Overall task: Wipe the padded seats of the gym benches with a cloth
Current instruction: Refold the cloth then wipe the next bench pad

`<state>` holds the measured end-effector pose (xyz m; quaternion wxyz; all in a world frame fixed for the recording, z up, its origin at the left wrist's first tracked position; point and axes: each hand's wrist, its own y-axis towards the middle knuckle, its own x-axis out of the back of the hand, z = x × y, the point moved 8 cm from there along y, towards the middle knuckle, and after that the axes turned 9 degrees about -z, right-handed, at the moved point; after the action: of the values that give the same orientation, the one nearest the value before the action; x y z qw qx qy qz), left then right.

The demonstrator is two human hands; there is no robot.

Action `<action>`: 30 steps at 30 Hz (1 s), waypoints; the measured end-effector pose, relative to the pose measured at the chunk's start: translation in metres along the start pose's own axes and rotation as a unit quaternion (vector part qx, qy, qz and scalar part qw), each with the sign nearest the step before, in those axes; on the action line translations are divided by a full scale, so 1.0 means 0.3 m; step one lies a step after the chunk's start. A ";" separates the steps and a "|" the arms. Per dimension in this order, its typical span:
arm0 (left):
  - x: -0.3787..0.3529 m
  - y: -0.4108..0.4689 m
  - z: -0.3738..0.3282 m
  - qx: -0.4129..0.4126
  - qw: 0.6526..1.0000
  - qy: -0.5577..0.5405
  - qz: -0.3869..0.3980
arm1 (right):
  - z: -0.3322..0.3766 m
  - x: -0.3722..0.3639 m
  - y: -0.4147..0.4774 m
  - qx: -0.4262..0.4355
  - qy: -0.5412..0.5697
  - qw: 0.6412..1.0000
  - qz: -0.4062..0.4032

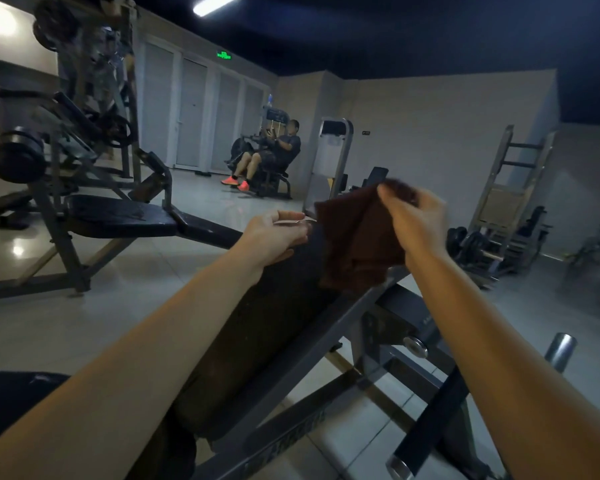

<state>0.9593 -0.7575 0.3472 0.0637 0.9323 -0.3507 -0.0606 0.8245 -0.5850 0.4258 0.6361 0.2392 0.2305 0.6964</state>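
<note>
- The right grip [417,224], right of centre in the frame, is closed on the upper edge of the cloth [355,237], with its fingertips [384,192] pinching the fabric from above.
- The cloth is dark brown and hangs in loose folds from that pinch, filling the gap between the two hands at the middle of the frame.
- The left grip [278,237], just left of the cloth, has its fingers curled together on a thin pale strip [297,221] that points toward the cloth's left edge. Whether the strip belongs to the cloth cannot be told.
- Both bare forearms reach in from the bottom corners of the frame.
- Under the hands, a long dark padded seat [253,327] runs from the lower left up toward the centre. The cloth's lower edge hangs at its far end, but contact cannot be made out.
- The seat sits on a grey metal frame [388,323] with a chrome peg [561,351] at the lower right.
- A second padded bench [118,216] stands at the left on the tiled floor [84,327], with a weight machine [84,109] behind it in the upper left.
- Further back, above centre, a seated person [278,150] in orange shoes [236,182] occupies another machine.
- A ladder-like rack [510,188] stands at the right.
</note>
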 end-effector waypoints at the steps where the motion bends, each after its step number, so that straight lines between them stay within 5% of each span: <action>1: -0.006 0.008 -0.006 -0.007 1.000 0.001 -0.003 | 0.060 0.035 0.004 0.094 -0.030 0.993 -0.062; 3: -0.006 0.021 0.004 -0.016 1.000 0.014 0.000 | 0.139 0.057 -0.029 0.249 -0.108 0.955 -0.119; 5: 0.010 0.033 0.041 -0.022 0.999 0.046 0.000 | 0.101 -0.004 -0.064 0.310 -0.194 0.929 -0.059; 9: 0.055 0.056 0.130 -0.038 0.995 0.091 -0.017 | -0.135 -0.172 -0.190 0.288 -0.301 0.890 0.185; 12: 0.065 0.070 0.155 -0.077 0.986 0.147 -0.016 | -0.212 -0.236 -0.279 0.308 -0.329 0.851 0.270; 16: 0.066 0.087 0.164 -0.131 0.968 0.213 -0.003 | -0.192 -0.225 -0.238 0.274 -0.286 0.858 0.329; 21: 0.053 0.068 0.181 -0.182 0.947 0.262 0.024 | -0.259 -0.195 -0.214 0.372 -0.401 0.783 0.295; 27: 0.101 0.064 0.247 -0.219 0.927 0.304 0.023 | -0.257 -0.192 -0.255 0.387 -0.339 0.840 0.174; 30: 0.151 0.090 0.283 -0.210 0.931 0.297 0.028 | -0.241 -0.230 -0.365 0.391 -0.302 0.852 0.176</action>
<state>0.9624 -0.8142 0.2650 0.3608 0.8630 -0.3205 0.1491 0.8695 -0.6458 0.2982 0.3954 0.7032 0.2341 0.5426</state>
